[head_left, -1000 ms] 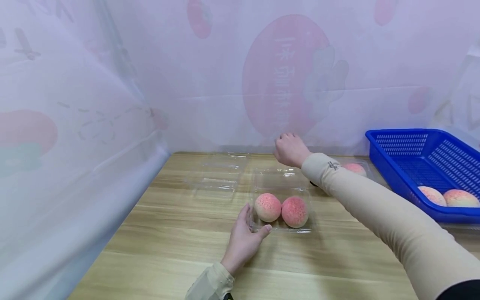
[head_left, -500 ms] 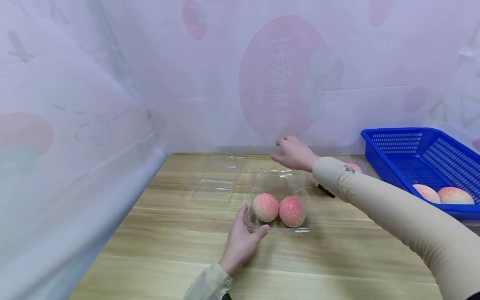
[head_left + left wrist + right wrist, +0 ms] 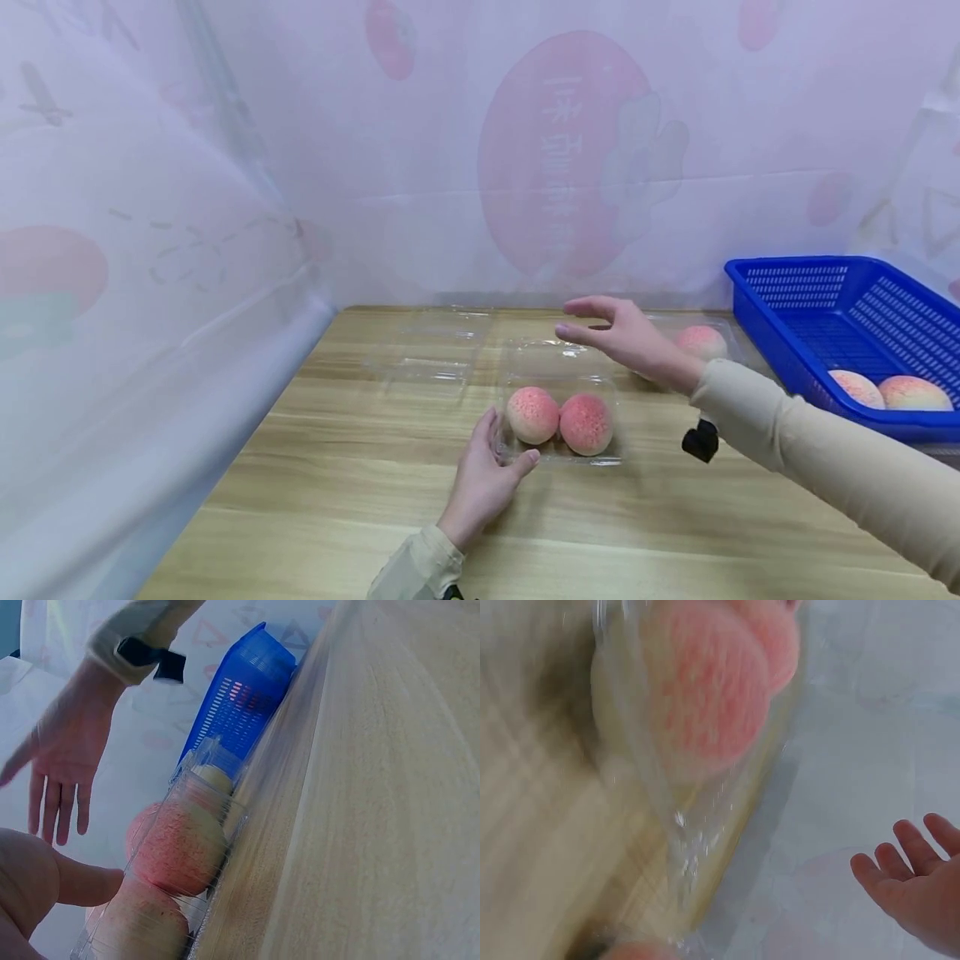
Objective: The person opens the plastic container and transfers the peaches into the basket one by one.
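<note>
Cream fabric covers the near wrist, a sleeve (image 3: pixel 420 562) over the pale wood-grain table (image 3: pixel 337 492); from it reaches the left hand (image 3: pixel 482 487), its fingers laid along the left side of a clear plastic box (image 3: pixel 600 461) and its thumb stretched straight against the near edge, touching rather than clenched. Inside the box, which sits at mid-table, two balls lie side by side, a speckled pink-and-cream one (image 3: pixel 532 415) on the left, a deeper pink one (image 3: pixel 587 425) on the right; the box's lid (image 3: pixel 558 362) is spread out behind them. Above and to the right of that lid hangs the right hand (image 3: pixel 637 340), fingers extended, loose and holding nothing that I can make out; a black piece (image 3: pixel 701 440) shows at its wrist. Farther right, partly behind that arm, another clear box (image 3: pixel 735 337) holds a pink ball (image 3: pixel 701 342); just beside it stands a blue basket (image 3: pixel 757 312) with two more pinkish balls (image 3: pixel 917 393); at the rear left lies a third see-through box (image 3: pixel 431 367); beyond everything falls a whitish printed sheet (image 3: pixel 420 242).
</note>
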`<state>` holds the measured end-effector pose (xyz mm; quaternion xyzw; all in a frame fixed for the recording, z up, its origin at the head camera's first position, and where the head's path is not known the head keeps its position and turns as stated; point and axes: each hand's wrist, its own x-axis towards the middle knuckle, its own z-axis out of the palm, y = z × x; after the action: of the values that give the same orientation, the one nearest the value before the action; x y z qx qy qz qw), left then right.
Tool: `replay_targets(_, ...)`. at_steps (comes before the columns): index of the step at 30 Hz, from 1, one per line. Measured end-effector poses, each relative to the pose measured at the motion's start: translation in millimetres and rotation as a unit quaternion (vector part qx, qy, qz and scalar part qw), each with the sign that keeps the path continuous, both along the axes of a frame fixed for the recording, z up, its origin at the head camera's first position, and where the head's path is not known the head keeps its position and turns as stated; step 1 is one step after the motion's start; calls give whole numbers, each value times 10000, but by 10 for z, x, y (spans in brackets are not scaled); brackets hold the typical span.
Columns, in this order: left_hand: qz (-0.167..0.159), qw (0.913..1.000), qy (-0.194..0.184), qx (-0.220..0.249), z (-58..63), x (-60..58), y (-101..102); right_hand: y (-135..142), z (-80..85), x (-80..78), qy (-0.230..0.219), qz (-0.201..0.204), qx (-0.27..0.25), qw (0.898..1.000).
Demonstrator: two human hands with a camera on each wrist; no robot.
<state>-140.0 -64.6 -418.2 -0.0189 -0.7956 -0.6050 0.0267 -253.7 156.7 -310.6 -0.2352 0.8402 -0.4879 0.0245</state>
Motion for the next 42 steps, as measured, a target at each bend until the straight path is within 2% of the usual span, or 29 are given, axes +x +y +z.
replay_targets(3,27,10000,14,-64,-3,4,-9,53,-18,136,-218,162,-355,9990)
replay_targets(10,61,9999,17,-79,-17,-8,-41,145,-106,278,2,502,-589,9970)
replay_targets(27,31,10000,-17,-4,-19,-17,-17,270,-608,299,-140,842,-404,9955)
replay_targets(42,-30,9999,102,-62,-1,-2,-5,194,-767,305,-350,892,-41,9954)
